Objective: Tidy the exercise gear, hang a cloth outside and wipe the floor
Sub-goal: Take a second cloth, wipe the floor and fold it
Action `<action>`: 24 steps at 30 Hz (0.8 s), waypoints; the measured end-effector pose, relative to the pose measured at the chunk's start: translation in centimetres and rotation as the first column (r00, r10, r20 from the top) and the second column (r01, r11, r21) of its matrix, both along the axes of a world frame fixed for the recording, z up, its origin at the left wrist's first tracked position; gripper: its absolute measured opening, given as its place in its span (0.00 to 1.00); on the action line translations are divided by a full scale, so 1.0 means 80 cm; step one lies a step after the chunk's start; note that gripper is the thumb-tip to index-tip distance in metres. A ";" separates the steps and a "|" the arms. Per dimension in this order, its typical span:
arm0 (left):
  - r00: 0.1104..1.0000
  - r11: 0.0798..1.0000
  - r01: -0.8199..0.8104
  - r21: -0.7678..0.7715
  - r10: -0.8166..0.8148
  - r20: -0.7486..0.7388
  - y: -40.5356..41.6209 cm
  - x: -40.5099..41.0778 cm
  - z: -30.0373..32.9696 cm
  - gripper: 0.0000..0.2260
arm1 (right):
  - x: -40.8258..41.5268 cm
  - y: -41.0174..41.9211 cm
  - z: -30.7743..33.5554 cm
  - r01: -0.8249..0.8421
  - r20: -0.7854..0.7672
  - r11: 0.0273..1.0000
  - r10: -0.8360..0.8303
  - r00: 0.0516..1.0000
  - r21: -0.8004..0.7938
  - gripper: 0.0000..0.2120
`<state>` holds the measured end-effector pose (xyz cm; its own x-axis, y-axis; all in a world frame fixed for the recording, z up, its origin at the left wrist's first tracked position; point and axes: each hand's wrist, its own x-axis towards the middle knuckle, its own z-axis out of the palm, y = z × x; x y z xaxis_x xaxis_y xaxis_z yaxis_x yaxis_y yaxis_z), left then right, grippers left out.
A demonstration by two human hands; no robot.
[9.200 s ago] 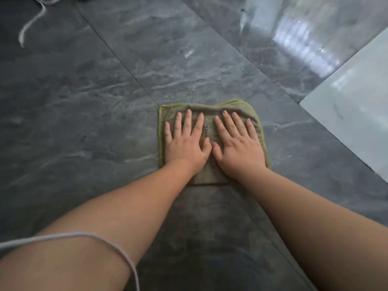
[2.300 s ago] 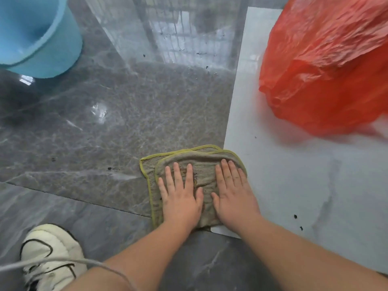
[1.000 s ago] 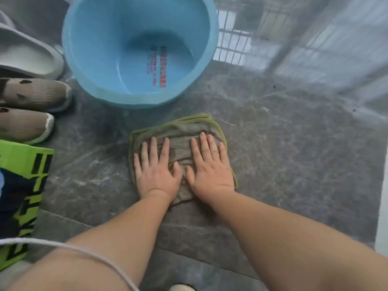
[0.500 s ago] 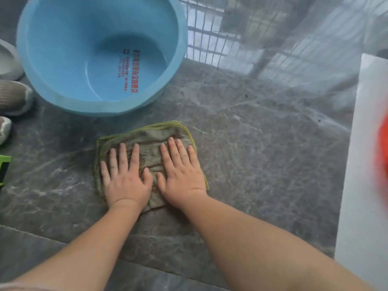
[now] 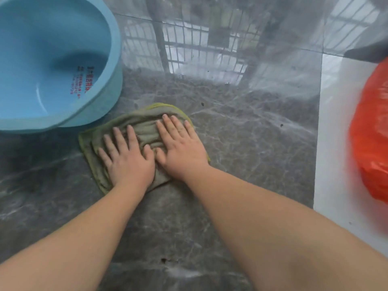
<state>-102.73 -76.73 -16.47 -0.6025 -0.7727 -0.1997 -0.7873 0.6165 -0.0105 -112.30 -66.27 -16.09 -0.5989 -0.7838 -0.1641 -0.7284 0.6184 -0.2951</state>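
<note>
Both hands press flat on the folded cloth [image 5: 144, 131] on the grey floor [image 5: 241, 143], fingers spread and released, not gripping. The left hand [image 5: 128, 158] sits nearer, the right hand [image 5: 182, 148] farther; the cloth's long axis runs near-left to far-right. Since half a second earlier, it has bunched and closed on the blue basin [image 5: 52, 64].

Cloth [image 5: 144, 127] lies on floor [image 5: 241, 131], basin [image 5: 100, 106] behind-left, bag [image 5: 369, 133] right.
</note>
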 end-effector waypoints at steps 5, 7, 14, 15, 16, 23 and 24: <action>0.982 0.982 0.188 0.012 -0.188 -0.004 0.052 -0.096 0.006 0.32 | -0.076 0.075 0.002 0.134 -0.032 0.989 -0.132 0.991 0.057 0.35; 0.963 0.962 0.271 0.022 -0.271 -0.013 0.083 -0.134 0.006 0.32 | -0.101 0.116 0.002 0.206 -0.046 0.975 -0.203 0.978 0.078 0.35; 0.833 0.830 0.553 0.079 -0.551 -0.042 0.251 -0.188 0.012 0.33 | -0.108 0.301 0.006 0.464 -0.076 0.869 -0.458 0.886 0.172 0.35; 0.808 0.802 0.589 0.098 -0.588 -0.045 0.278 -0.189 0.014 0.33 | -0.099 0.330 0.008 0.499 -0.079 0.846 -0.493 0.866 0.191 0.35; 0.782 0.774 0.622 0.115 -0.622 -0.046 0.305 -0.189 0.016 0.33 | -0.089 0.358 0.008 0.535 -0.083 0.821 -0.530 0.844 0.201 0.36; 0.517 0.489 0.845 0.215 -0.851 -0.097 0.495 -0.148 0.020 0.33 | 0.010 0.542 0.007 0.798 -0.154 0.551 -0.791 0.593 0.244 0.37; 0.476 0.444 0.866 0.229 -0.872 -0.112 0.521 -0.133 0.021 0.33 | 0.031 0.566 0.008 0.820 -0.156 0.513 -0.815 0.558 0.253 0.37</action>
<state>-113.38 -35.09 -14.83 -0.9264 0.2239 -0.3026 0.1610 0.9623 0.2192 -109.80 -20.96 -15.49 -0.9564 0.1301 -0.2615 0.1378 0.9904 -0.0115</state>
